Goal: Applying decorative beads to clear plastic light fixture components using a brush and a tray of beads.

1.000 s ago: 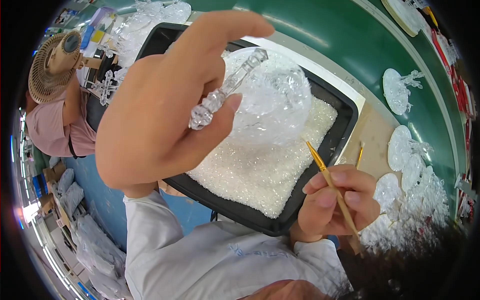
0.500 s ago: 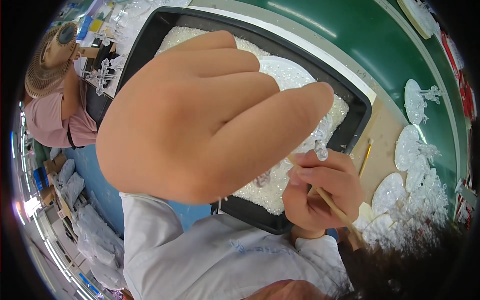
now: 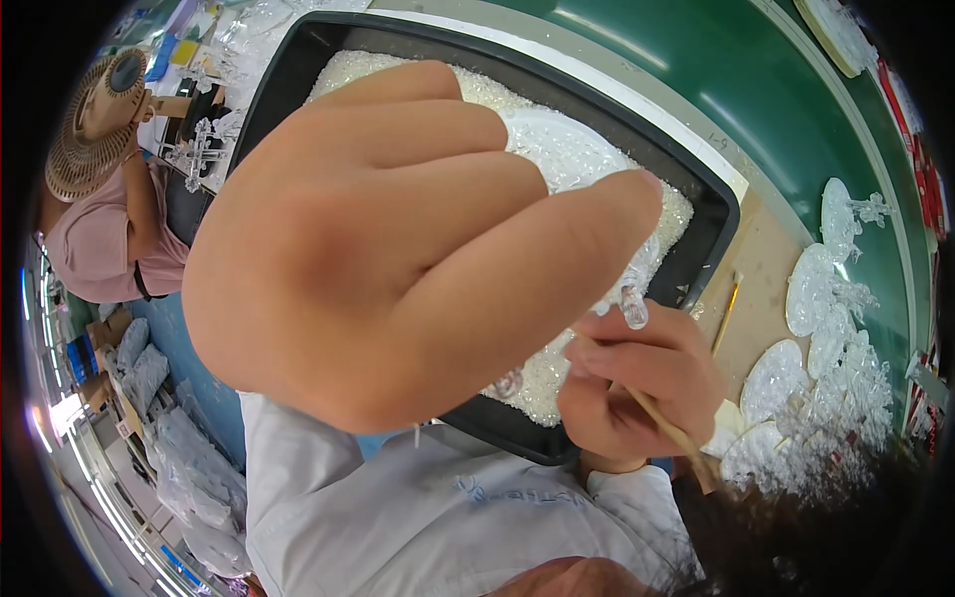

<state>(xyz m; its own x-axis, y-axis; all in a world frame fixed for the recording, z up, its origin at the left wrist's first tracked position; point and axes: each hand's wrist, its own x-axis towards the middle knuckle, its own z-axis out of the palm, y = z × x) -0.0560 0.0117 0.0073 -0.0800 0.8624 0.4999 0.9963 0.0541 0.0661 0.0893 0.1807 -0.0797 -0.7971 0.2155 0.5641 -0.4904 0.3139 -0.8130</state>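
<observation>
My left hand [image 3: 368, 249] is closed, large and near the camera, above a black tray [image 3: 716, 214] of white glittery granules [image 3: 363, 68]. Clear plastic parts [image 3: 633, 303] stick out past its thumb side, and a white, granule-covered disc [image 3: 572, 149] shows beyond its fingers. They look like one clear plastic ornament in its grip, though the fingertips are hidden. Close by, at the tray's near right edge, my right hand [image 3: 647, 383] pinches a thin wooden stick [image 3: 662, 418]. The stick's tip points toward the ornament, its working end hidden.
Several white oval discs with clear branching parts [image 3: 776, 378] lie at the right on the green table [image 3: 696, 60]. A yellow-handled brush [image 3: 729, 310] rests beside the tray. At the far left are a brown fan [image 3: 95, 129] and a person in pink [image 3: 104, 239].
My left hand has shifted slightly left and down, with the clear parts moving slightly too. My right hand stays nearly in place, still pinching the stick.
</observation>
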